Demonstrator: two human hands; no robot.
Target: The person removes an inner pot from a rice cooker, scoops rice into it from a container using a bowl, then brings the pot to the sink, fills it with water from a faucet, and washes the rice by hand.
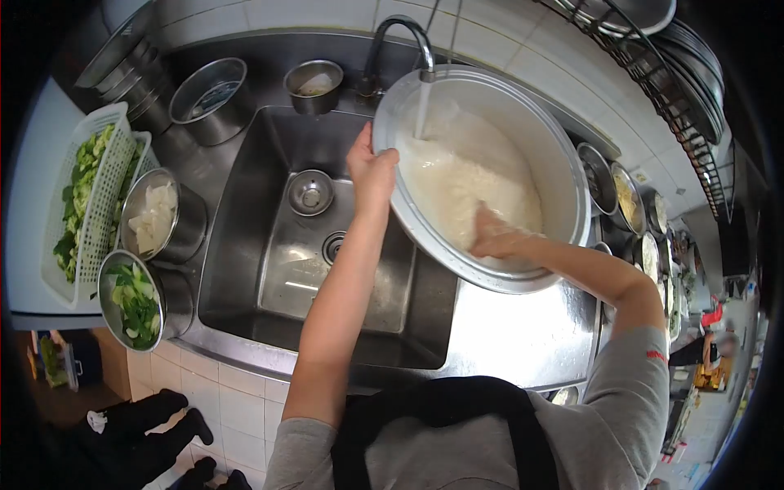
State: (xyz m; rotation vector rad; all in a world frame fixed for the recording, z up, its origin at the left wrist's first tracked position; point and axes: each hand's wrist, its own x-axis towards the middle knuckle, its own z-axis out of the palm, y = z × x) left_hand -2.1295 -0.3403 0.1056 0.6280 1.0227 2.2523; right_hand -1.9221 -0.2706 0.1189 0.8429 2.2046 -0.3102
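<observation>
A large metal pot [563, 175] leans over the right edge of the sink, holding cloudy white water [457, 159] with what looks like rice in it. My left hand [372, 170] is closed on the pot's left rim, thumb over the top. Inside the pot, my right hand [495, 235] dips into the cloudy water; its fingertips are hidden below the surface. From the curved faucet [400, 26], a stream of water [422, 110] runs into the pot near its left side.
The steel sink [269, 147] has a drain basket [311, 193]. To the left stand a white basket of chopped greens [114, 196], a pot of white slices [155, 216] and a pot of leafy greens [135, 306]. A wire rack [686, 122] hangs upper right. Another person's legs [155, 416] show lower left.
</observation>
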